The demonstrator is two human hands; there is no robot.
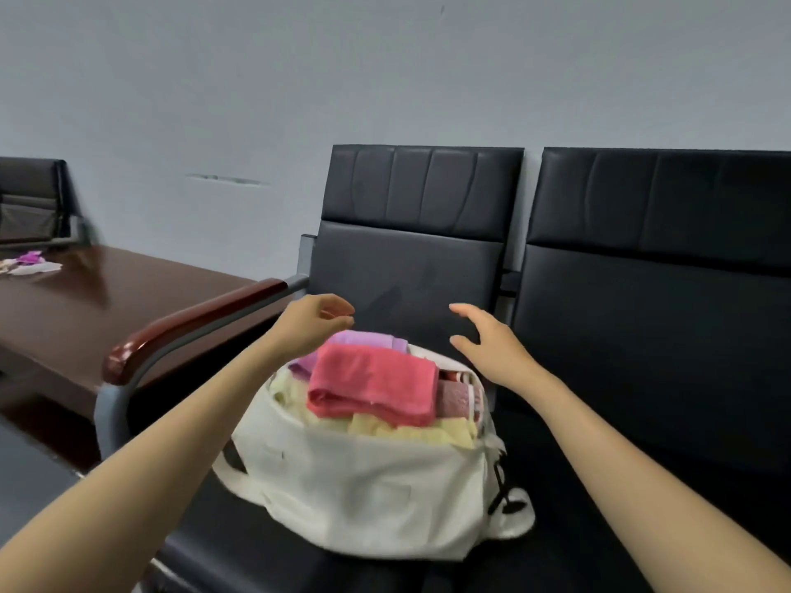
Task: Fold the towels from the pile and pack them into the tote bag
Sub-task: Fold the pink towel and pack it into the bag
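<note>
On the far left, a dark brown worktop (128,301) carries one small heap of purple and white cloth (28,261). It is too small and blurred to say whether these are towels left from the pile.

Beside the worktop stand two joined black chairs. The one white tote bag (364,485) sits on the seat (222,541) of the nearer chair, stuffed to its mouth. The left hand (314,323) hovers just above the bag's far left rim, its fingers loosely bent toward the thumb and gripping nothing.

Four towels show in the opening, counted by colour:
- a lilac towel (372,338) at the back
- a folded red towel (372,383) lying on top
- a pale yellow towel (411,430) under the red one's front edge
- a maroon patterned towel (456,398) wedged at the right

More may lie hidden beneath.

The right hand (492,346) hangs just past the bag's right rim, fingers spread and released, touching nothing that I can see.

I judge the step in hand to be packing, and near its end, with both hands free above the load. The next move probably calls for pressing the red towel down inside the rim. If the cloth on the worktop belongs to the pile, it calls for fetching that instead. With the bag this full, the top layer could slide out.
</note>
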